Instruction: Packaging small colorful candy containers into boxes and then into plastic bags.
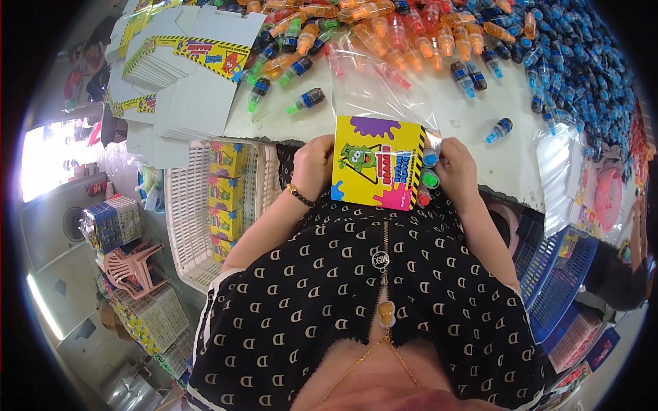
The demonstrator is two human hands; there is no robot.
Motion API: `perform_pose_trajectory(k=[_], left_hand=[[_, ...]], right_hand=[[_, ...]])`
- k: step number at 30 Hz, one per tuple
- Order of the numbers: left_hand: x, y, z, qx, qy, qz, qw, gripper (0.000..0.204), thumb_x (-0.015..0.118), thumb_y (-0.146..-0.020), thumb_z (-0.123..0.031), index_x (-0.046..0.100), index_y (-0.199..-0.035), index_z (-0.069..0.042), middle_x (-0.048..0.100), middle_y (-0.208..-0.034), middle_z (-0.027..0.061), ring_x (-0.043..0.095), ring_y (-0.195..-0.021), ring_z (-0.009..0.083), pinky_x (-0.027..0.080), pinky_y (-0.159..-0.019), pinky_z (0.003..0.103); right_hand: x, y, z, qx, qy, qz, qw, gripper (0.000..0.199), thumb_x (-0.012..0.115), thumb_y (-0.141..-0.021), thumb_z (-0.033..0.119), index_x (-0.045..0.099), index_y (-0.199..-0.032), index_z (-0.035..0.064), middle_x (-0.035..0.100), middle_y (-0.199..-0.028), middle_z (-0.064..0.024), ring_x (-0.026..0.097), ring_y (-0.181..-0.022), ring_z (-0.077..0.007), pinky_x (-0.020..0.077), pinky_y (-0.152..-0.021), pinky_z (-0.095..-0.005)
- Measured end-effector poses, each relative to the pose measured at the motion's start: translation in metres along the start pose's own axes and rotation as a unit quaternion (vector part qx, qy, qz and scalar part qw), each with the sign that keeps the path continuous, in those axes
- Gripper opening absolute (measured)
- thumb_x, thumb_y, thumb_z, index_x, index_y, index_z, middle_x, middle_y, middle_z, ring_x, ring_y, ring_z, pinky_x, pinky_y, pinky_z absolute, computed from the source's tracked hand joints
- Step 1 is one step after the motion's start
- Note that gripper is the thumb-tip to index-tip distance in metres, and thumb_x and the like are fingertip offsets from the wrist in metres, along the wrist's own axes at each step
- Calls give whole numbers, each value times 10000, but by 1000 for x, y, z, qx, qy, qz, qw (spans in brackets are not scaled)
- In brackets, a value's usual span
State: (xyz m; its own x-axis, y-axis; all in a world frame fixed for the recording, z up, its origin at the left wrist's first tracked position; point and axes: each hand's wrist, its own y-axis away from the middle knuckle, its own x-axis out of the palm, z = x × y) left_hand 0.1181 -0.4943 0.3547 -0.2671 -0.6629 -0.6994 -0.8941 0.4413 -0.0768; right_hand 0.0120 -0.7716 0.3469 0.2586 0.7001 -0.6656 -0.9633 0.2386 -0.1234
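Note:
In front of my chest is a yellow printed cardboard box with a cartoon figure on it. My left hand grips the box's left edge, its fingertips hidden behind it. My right hand is curled closed at the other side, against a column of small plastic bottles with blue, green and red ends. These bottles show along the box's right edge. Just beyond the box, a clear plastic bag lies on the white table; whether the box is inside it I cannot tell.
Loose orange, red and green bottles cover the far table, and a large blue heap rises at right. White printed card boxes are stacked at left. Below stands a white basket holding yellow boxes. A blue crate is at right.

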Motion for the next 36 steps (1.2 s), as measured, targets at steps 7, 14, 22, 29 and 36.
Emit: perform_pose_trajectory(k=[7, 14, 22, 29, 36], left_hand=[[-8, 8, -3, 51, -25, 36, 998, 139, 637, -835, -73, 663, -969, -46, 677, -919, 163, 655, -825, 340, 535, -707, 369], [-14, -2, -15, 96, 12, -62, 993, 174, 646, -805, 16, 630, -977, -13, 669, -985, 157, 655, -861, 329, 538, -720, 359], [-15, 14, -3, 171, -15, -71, 983, 209, 643, -789, 55, 619, -988, -7, 660, -1046, 153, 652, -894, 327, 538, -738, 349], [-9, -3, -12, 133, 3, -70, 989, 157, 645, -802, 2, 630, -959, 0, 668, -1022, 161, 655, -892, 333, 540, -749, 359], [-13, 19, -1, 115, -4, 3, 993, 152, 638, -802, -13, 644, -953, -11, 673, -1008, 145, 655, -886, 333, 540, -762, 368]], right_hand=[[-10, 12, 3, -89, 46, 2, 995, 146, 665, -753, 21, 599, -882, 41, 610, -914, -110, 607, -773, -310, 503, -659, -377], [-17, -8, 22, -80, 44, -81, 993, 209, 679, -743, -23, 614, -933, 35, 616, -915, -115, 622, -726, -280, 505, -640, -345], [-29, 2, 7, -286, 88, -52, 953, 271, 697, -691, -29, 633, -931, 78, 623, -901, -88, 611, -754, -285, 497, -671, -369], [-1, 0, -7, -187, 96, -61, 976, 240, 703, -676, 6, 612, -893, 50, 610, -892, -98, 590, -796, -309, 485, -692, -381], [-13, 12, -1, -169, 87, 34, 981, 182, 670, -677, 17, 567, -825, 40, 572, -855, -102, 557, -794, -313, 465, -675, -396]])
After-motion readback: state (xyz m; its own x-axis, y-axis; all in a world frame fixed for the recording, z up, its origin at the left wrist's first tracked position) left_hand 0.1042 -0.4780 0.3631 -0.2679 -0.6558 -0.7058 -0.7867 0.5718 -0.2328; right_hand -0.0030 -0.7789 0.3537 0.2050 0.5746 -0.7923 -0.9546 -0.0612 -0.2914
